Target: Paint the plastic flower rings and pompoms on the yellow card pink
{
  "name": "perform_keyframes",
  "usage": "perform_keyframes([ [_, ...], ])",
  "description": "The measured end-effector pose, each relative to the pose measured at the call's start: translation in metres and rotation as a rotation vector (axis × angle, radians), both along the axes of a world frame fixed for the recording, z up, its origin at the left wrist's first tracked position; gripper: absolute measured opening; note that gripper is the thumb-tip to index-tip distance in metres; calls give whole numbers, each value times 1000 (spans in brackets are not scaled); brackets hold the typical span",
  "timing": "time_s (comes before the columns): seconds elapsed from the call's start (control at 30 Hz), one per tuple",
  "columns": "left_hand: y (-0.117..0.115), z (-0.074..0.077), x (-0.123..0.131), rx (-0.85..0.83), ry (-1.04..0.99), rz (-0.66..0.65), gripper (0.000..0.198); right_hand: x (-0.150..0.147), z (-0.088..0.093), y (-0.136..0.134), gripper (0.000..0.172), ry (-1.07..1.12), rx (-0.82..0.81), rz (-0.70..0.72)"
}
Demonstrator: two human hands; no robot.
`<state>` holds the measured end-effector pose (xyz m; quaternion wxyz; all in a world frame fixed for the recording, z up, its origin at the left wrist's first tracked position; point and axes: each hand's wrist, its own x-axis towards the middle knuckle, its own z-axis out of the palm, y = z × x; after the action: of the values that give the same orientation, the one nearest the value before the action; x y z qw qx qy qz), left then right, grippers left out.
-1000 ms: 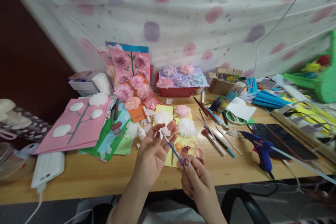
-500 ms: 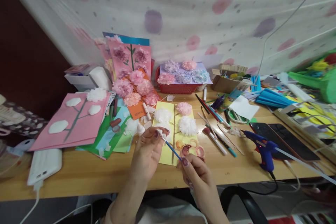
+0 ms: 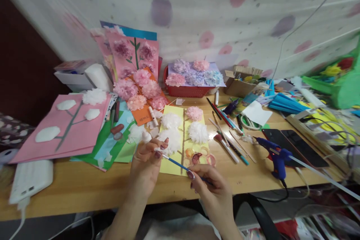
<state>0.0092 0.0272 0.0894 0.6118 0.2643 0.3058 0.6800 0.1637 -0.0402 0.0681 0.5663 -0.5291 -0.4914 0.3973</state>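
Observation:
A thin blue paintbrush (image 3: 177, 163) slants between my two hands above the front of the table. My right hand (image 3: 209, 183) holds its handle between thumb and fingers. At the brush's pale tip, the fingers of my left hand (image 3: 147, 165) are pinched together; whether a scrap of white paper is also between them I cannot tell. Behind and under the brush lies a yellow card (image 3: 170, 167) with a painted brown stem. It bears white paper flowers (image 3: 170, 140) and a pink paper flower (image 3: 194, 113). Small paint-stained dishes (image 3: 197, 157) sit on its lower right.
A blue hot glue gun (image 3: 277, 153) with its cord lies at right, beside two dark phones (image 3: 305, 146). Brushes and pens (image 3: 229, 148) are spread right of the card. Pink card (image 3: 33, 150) and a white power bank (image 3: 32, 182) lie at left. A red basket (image 3: 188, 90) stands behind.
My left hand has moved left and a little down, drawing away from the right hand. More of the brush shows between them. The view has shifted slightly.

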Motion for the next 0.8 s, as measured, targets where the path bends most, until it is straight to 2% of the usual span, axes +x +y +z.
perform_keyframes([
  [0.13, -1, -4, -2, 60, -5, -32, 27, 0, 4, -2, 35, -1, -67, 121],
  [0.3, -1, -4, 0, 65, -17, -23, 26, -8, 9, -2, 48, 248, -276, 366],
  [0.43, 2, -3, -6, 107, 25, 131, 25, -13, 7, -3, 44, 425, -358, 510],
  [0.5, 4, -3, -13, 121, 24, 223, 25, -12, 5, -3, 42, 484, -364, 543],
  [0.57, 5, -3, -20, 91, 15, 257, 24, -11, 2, -4, 42, 519, -364, 552],
  [0.67, 0, -2, -23, -14, 17, 208, 25, -10, 0, -3, 41, 538, -361, 563],
  [0.8, -10, 3, -15, -165, -55, 87, 27, -13, 1, -1, 41, 539, -384, 594],
])
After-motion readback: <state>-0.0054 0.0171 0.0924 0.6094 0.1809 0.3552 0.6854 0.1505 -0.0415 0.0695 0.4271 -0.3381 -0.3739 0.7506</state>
